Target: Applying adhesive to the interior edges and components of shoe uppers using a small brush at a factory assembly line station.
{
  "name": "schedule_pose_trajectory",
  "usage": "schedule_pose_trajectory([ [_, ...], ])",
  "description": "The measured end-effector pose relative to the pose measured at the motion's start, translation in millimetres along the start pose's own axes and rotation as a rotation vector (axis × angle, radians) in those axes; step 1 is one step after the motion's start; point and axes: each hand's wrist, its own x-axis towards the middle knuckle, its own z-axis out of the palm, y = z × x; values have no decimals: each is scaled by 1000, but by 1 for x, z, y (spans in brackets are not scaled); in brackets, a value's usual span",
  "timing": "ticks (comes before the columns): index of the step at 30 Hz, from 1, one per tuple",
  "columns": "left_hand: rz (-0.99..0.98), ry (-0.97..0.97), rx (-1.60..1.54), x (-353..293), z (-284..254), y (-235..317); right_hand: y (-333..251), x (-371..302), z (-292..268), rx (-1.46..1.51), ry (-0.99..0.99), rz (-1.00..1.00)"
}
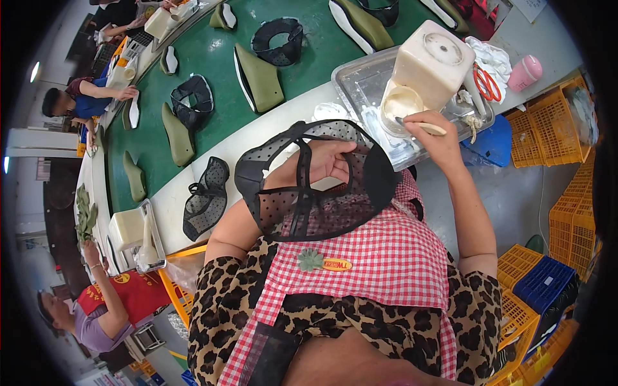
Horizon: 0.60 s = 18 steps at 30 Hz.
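Observation:
A black dotted mesh shoe upper [283, 209] with solid black ends is spread in front of my apron. My left hand [327, 161] reaches inside it and holds it up, with thumb and loosely bent fingers showing through its opening. In my right hand [439, 138] is a brush [432, 129] with a pale wooden handle, pinched between the fingers. The brush's head dips at the mouth of a white cup [404, 106] of creamy liquid, which joins a cream plastic container [432, 58]. Both stand in a metal tray [353, 78] smeared white.
Green shoe lasts [261, 80] and black uppers [278, 42] lie on a green conveyor belt [215, 45]. Another mesh upper [207, 199] rests on the white ledge. Red-handled scissors [486, 83] and a pink bottle [525, 73] are at right, above yellow crates [544, 132]. Co-workers [106, 309] sit at left.

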Motion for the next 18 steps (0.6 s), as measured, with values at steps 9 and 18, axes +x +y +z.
schedule_pose_trajectory([
  [9, -57, 12, 78, 19, 0, 7, -40, -2, -1, 135, -27, -184],
  [18, 66, 207, 399, 14, 13, 17, -37, 0, 6, 41, -79, -161],
])
